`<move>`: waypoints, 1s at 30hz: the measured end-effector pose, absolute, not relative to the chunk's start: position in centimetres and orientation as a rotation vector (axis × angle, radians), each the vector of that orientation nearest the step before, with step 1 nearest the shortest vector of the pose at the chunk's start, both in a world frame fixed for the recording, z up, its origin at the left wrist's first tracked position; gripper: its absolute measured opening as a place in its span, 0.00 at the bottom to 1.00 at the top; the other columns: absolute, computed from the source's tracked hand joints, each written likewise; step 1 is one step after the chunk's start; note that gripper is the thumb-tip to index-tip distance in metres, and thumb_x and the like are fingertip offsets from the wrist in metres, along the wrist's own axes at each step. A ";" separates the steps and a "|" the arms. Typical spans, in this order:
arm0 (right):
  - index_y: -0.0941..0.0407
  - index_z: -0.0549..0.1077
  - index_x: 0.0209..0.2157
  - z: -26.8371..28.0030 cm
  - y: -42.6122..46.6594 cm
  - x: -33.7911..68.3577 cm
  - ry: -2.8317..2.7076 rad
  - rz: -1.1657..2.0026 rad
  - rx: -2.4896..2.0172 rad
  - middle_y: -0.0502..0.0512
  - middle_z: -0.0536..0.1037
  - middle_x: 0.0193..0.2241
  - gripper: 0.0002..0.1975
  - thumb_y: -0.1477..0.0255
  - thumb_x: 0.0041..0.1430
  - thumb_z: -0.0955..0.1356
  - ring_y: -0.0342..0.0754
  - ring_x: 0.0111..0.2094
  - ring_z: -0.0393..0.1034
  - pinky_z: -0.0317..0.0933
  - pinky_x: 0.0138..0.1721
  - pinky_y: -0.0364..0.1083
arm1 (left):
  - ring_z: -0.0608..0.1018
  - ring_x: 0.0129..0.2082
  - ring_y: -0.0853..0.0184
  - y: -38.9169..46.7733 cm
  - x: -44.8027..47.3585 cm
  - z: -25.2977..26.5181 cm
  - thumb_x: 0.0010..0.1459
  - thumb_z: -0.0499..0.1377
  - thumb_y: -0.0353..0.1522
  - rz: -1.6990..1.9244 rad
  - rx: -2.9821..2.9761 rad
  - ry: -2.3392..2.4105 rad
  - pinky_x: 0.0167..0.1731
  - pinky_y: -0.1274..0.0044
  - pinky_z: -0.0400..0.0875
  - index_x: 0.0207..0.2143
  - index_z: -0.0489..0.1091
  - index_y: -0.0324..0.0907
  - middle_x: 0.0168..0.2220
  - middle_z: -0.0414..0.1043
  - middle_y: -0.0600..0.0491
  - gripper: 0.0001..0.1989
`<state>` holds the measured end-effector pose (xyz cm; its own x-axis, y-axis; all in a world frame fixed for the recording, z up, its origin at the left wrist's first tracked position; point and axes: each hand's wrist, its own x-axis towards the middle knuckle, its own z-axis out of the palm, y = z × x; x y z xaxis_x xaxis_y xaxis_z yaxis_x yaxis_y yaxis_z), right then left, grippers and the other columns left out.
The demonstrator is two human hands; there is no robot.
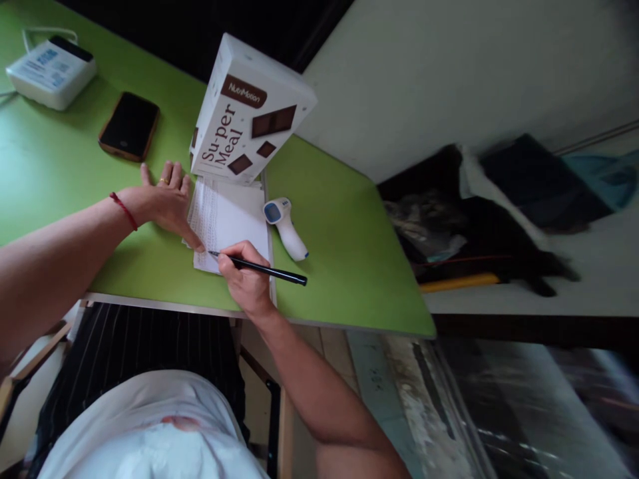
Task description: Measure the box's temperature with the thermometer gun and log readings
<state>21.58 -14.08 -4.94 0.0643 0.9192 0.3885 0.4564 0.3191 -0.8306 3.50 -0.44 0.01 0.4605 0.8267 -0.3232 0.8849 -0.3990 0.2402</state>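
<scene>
A sheet of white paper [239,219] with rows of small handwriting down its left part lies on the green table. My right hand [248,279] grips a black pen [272,271], its tip on or just over the paper near the written rows. Flat at the paper's left edge rests my left hand [170,199], fingers spread, thumb on the sheet close to the pen tip. It wears a ring and a red wrist string. Behind the paper stands a white "Su-per Meal" box [249,110]. Just right of the sheet lies a white infrared thermometer [286,228].
A dark phone in a brown case [130,126] lies beyond my left hand. Farther left sits a white device [52,70] with a cable. The green table [349,266] ends at the right, by a ledge with dark bags [494,233] against the wall.
</scene>
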 end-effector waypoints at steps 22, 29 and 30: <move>0.51 0.72 0.29 -4.9 -13.9 21.6 -1.549 0.498 -1.252 0.44 0.74 0.21 0.06 0.66 0.59 0.69 0.43 0.22 0.65 0.62 0.25 0.43 | 0.28 0.81 0.37 -1.0 3.8 1.3 0.42 0.73 0.65 -0.384 2.339 1.484 0.69 0.35 0.23 0.79 0.27 0.24 0.80 0.17 0.27 0.86; 0.51 0.71 0.27 -4.6 -14.0 21.5 -1.559 0.561 -1.266 0.44 0.72 0.20 0.07 0.66 0.57 0.69 0.43 0.21 0.63 0.59 0.24 0.43 | 0.28 0.80 0.36 -0.9 3.8 1.1 0.39 0.75 0.63 -0.349 2.314 1.486 0.70 0.36 0.20 0.80 0.28 0.27 0.80 0.18 0.28 0.87; 0.51 0.71 0.27 -4.6 -14.0 21.5 -1.554 0.559 -1.262 0.44 0.72 0.20 0.07 0.66 0.57 0.69 0.42 0.21 0.63 0.59 0.24 0.43 | 0.28 0.80 0.34 -0.7 3.7 0.9 0.37 0.75 0.63 -0.319 2.310 1.479 0.70 0.37 0.19 0.80 0.28 0.30 0.80 0.18 0.29 0.87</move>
